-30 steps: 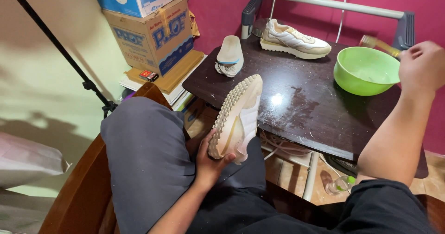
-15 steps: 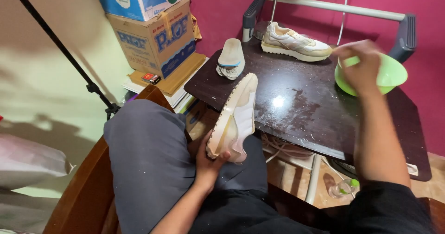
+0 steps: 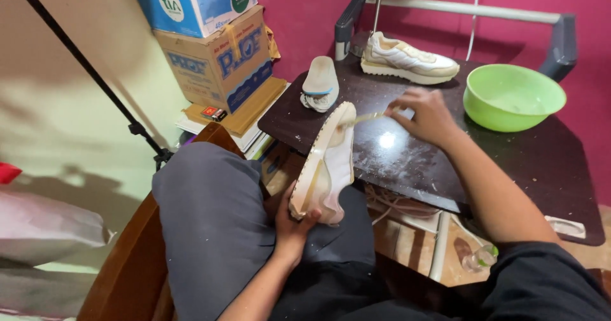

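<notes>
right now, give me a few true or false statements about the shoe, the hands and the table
1. The left hand grips the shoe by its heel. True.
2. The right hand is inside the bowl. False: it is over the table, holding a thin brush near the shoe's toe.
3. A second shoe stands on the table. True.
4. The bowl is red. False: it is green.
5. An insole lies on the table. True.

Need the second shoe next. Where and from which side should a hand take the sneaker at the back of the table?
Probably grip the sneaker across its heel and collar, at its left end, coming from above. It stands upright on its sole, side-on to the person, with the opening up. The green bowl sits near its toe, so the heel end looks freer.
</notes>
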